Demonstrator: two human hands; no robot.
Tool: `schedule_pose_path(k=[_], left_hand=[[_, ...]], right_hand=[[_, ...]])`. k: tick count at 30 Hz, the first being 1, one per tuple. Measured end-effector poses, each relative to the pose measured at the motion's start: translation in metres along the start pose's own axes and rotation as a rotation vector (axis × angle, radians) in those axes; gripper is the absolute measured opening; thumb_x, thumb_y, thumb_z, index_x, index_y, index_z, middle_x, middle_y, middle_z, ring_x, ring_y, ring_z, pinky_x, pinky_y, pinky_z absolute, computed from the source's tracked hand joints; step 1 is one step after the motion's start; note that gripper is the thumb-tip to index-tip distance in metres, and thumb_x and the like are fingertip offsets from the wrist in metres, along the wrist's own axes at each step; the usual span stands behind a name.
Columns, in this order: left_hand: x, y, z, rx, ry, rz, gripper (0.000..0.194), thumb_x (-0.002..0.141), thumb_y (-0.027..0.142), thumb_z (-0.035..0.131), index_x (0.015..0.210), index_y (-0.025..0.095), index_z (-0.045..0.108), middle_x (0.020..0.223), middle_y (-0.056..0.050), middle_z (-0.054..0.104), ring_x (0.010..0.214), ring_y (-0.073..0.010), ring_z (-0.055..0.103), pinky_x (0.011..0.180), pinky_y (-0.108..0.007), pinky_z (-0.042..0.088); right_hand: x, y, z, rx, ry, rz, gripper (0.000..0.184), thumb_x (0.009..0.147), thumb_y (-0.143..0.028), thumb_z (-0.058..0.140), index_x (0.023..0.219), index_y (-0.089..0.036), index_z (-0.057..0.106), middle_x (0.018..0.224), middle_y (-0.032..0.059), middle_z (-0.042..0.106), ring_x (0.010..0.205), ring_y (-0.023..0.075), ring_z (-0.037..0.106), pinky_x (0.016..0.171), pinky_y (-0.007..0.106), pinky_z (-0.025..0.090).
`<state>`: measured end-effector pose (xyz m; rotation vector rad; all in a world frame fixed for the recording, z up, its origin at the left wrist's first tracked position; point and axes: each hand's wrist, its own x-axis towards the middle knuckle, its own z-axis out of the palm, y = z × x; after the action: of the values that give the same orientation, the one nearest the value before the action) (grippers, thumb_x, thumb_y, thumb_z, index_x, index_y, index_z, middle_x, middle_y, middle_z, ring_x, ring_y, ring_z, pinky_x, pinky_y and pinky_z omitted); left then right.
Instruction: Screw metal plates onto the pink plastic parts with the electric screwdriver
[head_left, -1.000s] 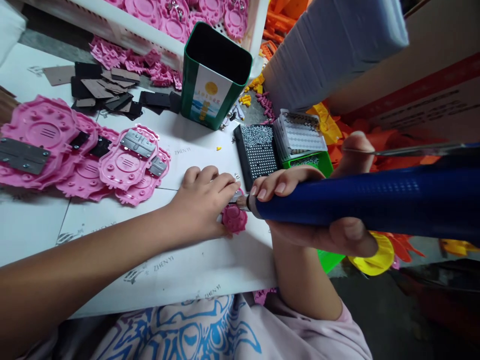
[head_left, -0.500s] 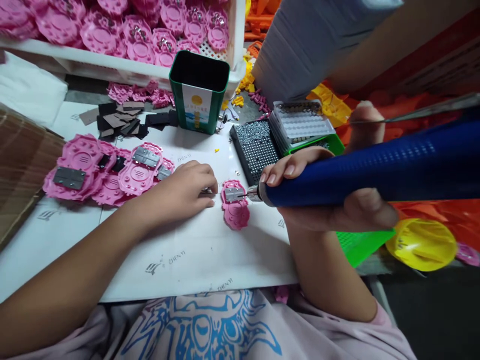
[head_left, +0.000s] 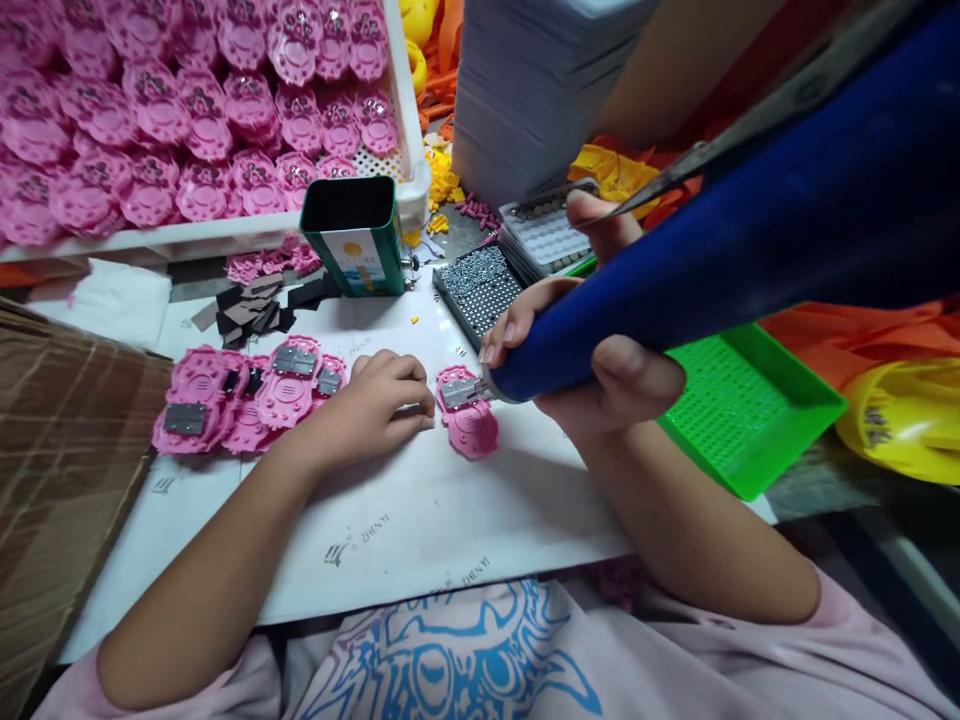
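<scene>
My right hand is wrapped around a blue electric screwdriver, which slants down to the left. Its tip meets the grey metal plate on a small pink plastic part, lying on the white sheet. Close to that part's left side, my left hand rests with bent fingers and thumb drawn together; what they hold, if anything, is hidden. Left of this hand lie several pink plastic parts with grey plates. A black perforated screw tray with small screws sits beyond the screwdriver tip.
A green tin stands behind the work spot, beside dark flat strips. A white crate of pink parts fills the back left. A cardboard box borders the left, a green basket the right. A paper stack rises behind.
The view has shifted, showing more of the crate and green basket. The screwdriver leans more steeply, its tip closer onto the plate. My left hand stays beside the pink part.
</scene>
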<state>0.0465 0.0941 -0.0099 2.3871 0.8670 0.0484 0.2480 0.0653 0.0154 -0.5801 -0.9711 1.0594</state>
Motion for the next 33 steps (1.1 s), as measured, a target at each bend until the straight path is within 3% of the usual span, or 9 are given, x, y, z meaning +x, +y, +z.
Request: schedule_pose_path(k=[4,8,12,15,17,20,23,29,33], left_hand=[[0.0,0.002,0.0,-0.047,0.037,0.086,0.015,0.091,0.025,0.053,0.085,0.02,0.066,0.099,-0.006,0.064,0.102,-0.0225,0.053,0.094,-0.042,0.039],[-0.002,0.002,0.003,-0.36,0.215,0.115,0.01,0.081,0.022,0.061,0.072,0.02,0.062,0.084,-0.006,0.068,0.083,-0.0188,0.063,0.078,-0.034,0.05],[-0.001,0.011,0.009,-0.778,0.39,-0.031,0.015,0.068,0.02,0.075,0.063,0.02,0.061,0.073,-0.004,0.069,0.065,-0.0151,0.063,0.061,-0.027,0.05],[0.002,0.022,0.016,-1.136,0.447,-0.202,0.025,0.06,0.022,0.086,0.065,0.019,0.061,0.067,0.0,0.067,0.06,-0.0117,0.061,0.056,-0.022,0.049],[0.004,0.027,0.02,-1.318,0.437,-0.317,0.032,0.055,0.026,0.092,0.07,0.018,0.065,0.065,0.001,0.067,0.057,-0.0095,0.06,0.053,-0.018,0.048],[0.006,0.032,0.024,-1.477,0.369,-0.42,0.036,0.054,0.03,0.094,0.077,0.016,0.069,0.064,0.001,0.068,0.055,-0.0079,0.06,0.053,-0.016,0.049],[0.006,0.034,0.026,-1.55,0.314,-0.432,0.034,0.058,0.029,0.093,0.078,0.016,0.07,0.063,0.0,0.068,0.054,-0.0076,0.061,0.054,-0.016,0.051],[0.006,0.036,0.028,-1.638,0.203,-0.446,0.031,0.063,0.027,0.092,0.079,0.013,0.069,0.065,0.0,0.068,0.056,-0.0076,0.062,0.057,-0.016,0.054],[0.006,0.035,0.03,-1.634,0.177,-0.446,0.032,0.064,0.028,0.092,0.079,0.012,0.068,0.063,0.0,0.067,0.056,-0.0074,0.062,0.056,-0.015,0.054]], right_hand=[[0.002,0.0,-0.001,0.009,0.012,0.037,0.032,0.058,-0.048,0.079,0.061,-0.02,0.064,0.055,-0.0004,0.066,0.044,0.0175,0.063,0.044,0.033,0.053],[0.005,-0.002,-0.003,0.053,0.036,0.061,0.035,0.056,-0.048,0.081,0.061,-0.02,0.062,0.055,0.0005,0.067,0.044,0.0178,0.064,0.043,0.031,0.052],[0.006,-0.007,-0.003,0.1,0.02,0.067,0.034,0.055,-0.046,0.082,0.066,-0.02,0.063,0.054,0.0006,0.067,0.044,0.0183,0.063,0.043,0.032,0.051],[0.005,-0.015,0.0,0.138,-0.008,0.059,0.041,0.057,-0.044,0.082,0.091,-0.025,0.068,0.055,-0.001,0.07,0.043,0.0196,0.063,0.043,0.033,0.051],[0.004,-0.022,0.003,0.137,-0.001,0.033,0.049,0.058,-0.044,0.081,0.101,-0.028,0.067,0.055,-0.0019,0.07,0.042,0.0205,0.063,0.043,0.035,0.051],[0.005,-0.034,0.006,0.078,-0.013,0.01,0.038,0.053,-0.048,0.082,0.079,-0.026,0.066,0.052,-0.0017,0.067,0.042,0.0219,0.064,0.045,0.039,0.053],[0.008,-0.043,0.006,0.01,-0.087,0.012,0.04,0.047,-0.053,0.083,0.059,-0.024,0.059,0.05,-0.0018,0.065,0.044,0.0222,0.065,0.048,0.042,0.056],[0.008,-0.045,0.008,0.008,-0.105,0.021,0.042,0.044,-0.052,0.085,0.058,-0.023,0.058,0.048,-0.0029,0.061,0.044,0.0205,0.064,0.047,0.04,0.055],[0.002,-0.041,0.013,0.06,0.007,0.099,0.043,0.049,-0.057,0.082,0.057,-0.022,0.058,0.05,-0.0003,0.061,0.047,0.0206,0.064,0.05,0.039,0.055]])
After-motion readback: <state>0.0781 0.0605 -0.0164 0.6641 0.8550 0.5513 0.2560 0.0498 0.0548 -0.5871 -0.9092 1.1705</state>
